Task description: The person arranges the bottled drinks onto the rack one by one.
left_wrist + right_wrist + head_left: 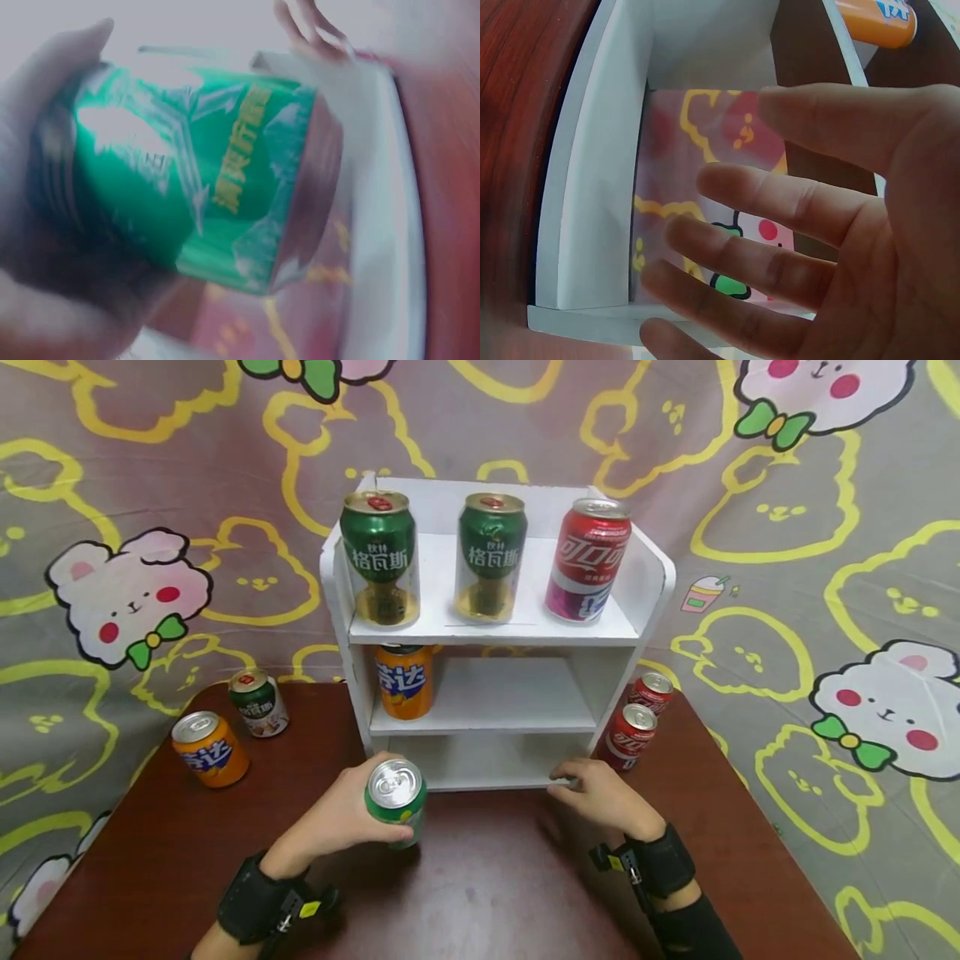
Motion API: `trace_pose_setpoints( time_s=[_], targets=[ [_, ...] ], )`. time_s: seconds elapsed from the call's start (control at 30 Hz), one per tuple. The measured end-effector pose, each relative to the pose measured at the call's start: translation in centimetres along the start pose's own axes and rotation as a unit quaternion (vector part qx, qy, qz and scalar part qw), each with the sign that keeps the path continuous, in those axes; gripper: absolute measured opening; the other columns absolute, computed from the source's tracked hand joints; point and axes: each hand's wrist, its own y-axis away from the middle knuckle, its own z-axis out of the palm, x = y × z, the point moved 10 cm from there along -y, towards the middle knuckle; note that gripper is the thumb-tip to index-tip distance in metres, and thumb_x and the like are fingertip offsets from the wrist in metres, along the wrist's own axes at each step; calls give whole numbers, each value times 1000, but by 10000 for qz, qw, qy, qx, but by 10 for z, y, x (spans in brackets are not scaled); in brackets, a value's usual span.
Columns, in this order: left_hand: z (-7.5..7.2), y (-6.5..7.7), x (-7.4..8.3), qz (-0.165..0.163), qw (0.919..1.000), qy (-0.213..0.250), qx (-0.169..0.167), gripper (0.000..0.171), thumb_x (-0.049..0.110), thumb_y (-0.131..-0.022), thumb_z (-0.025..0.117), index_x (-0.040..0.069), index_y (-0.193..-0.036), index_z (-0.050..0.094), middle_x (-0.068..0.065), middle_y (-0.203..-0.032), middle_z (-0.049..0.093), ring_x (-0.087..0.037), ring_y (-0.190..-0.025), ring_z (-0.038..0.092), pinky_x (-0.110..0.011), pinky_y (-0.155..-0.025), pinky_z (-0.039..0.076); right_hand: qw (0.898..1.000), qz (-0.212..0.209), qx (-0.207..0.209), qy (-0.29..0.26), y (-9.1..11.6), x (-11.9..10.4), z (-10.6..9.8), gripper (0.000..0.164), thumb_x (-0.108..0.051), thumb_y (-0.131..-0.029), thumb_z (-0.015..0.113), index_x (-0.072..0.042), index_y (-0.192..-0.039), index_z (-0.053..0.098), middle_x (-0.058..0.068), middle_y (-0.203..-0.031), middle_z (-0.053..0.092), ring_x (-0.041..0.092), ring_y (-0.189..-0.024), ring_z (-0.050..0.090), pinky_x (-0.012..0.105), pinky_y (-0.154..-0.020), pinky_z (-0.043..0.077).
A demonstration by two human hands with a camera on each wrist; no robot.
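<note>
My left hand (352, 810) grips a green soda can (396, 802) upright, in front of the lower left of the white shelf (495, 631). Close up in the left wrist view, the can (195, 172) shows green sides with yellow lettering; thumb and fingers wrap its far end. Near the shelf's bottom right corner is my right hand (603, 797), empty, its fingers spread before the bottom compartment in the right wrist view. On the top shelf stand two green-and-gold cans (380, 560) and a red cola can (588, 560). An orange soda can (405, 681) sits at the middle shelf's left.
Left of the shelf, an orange can (210, 749) and a green-and-white can (258, 702) stand on the brown table (480, 893). Two red cans, a nearer can (628, 737) and a farther can (651, 692), stand beside its right side. Patterned cloth (750, 568) hangs behind.
</note>
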Motion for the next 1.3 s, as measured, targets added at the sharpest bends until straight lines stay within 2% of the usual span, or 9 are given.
trace_pose_setpoints(
  time_s=[0.13,0.27,0.37,0.6,0.77,0.97,1.1,1.3],
  targets=[
    [4,-8,30,-38,9984,-127,543,70,29,-63,89,12,-120,53,1,-103,65,-15,-92,63,-33,-80,51,10000,-34,-42,61,0,-3,1,19,-22,-90,66,-5,-98,70,-1,-90,65,15,-82,63,30,-69,52],
    [9,-21,53,-156,9973,-74,716,73,31,-63,89,12,-123,52,-1,-106,64,-15,-93,62,-35,-79,51,9999,-8,-110,47,-1,-4,5,19,-21,-89,66,-5,-98,70,0,-90,65,15,-82,63,30,-70,52],
    [11,-35,64,-229,9965,-93,793,72,31,-64,88,12,-123,52,-1,-106,63,-16,-93,62,-36,-77,51,9998,25,-171,28,-2,-3,7,21,-22,-90,66,-4,-99,70,0,-91,66,15,-83,63,30,-71,52],
    [7,-62,72,-364,9929,-50,1134,71,32,-66,87,12,-123,50,-2,-108,62,-18,-94,61,-38,-77,52,9997,81,-251,5,-2,0,9,22,-22,-90,65,-3,-100,70,0,-91,66,14,-83,63,30,-71,52],
    [3,-73,81,-407,9878,-238,1485,71,34,-65,87,11,-122,50,-2,-106,63,-17,-91,62,-38,-75,52,9994,219,-266,-7,-2,1,9,22,-24,-90,65,-5,-99,70,-2,-88,66,12,-81,63,29,-70,52],
    [2,-86,91,-207,9850,-121,1706,67,32,-65,87,11,-117,52,-1,-102,63,-16,-89,62,-37,-75,51,9991,344,-260,-31,-2,2,9,19,-21,-90,66,-5,-100,70,-3,-88,66,12,-81,63,29,-70,52],
    [3,-94,92,-178,9820,-152,1876,67,32,-65,87,9,-117,52,-2,-100,63,-16,-89,62,-37,-75,51,9991,348,-258,-36,-2,1,9,19,-19,-90,66,-4,-101,69,-2,-89,66,13,-81,64,31,-69,53],
    [2,-104,90,-307,9757,-420,2129,67,38,-63,86,7,-113,52,-2,-98,63,-16,-85,61,-35,-73,51,9990,318,-296,-78,-2,1,10,20,-21,-91,64,-5,-102,69,-3,-91,66,13,-84,64,32,-71,52]
  ],
)
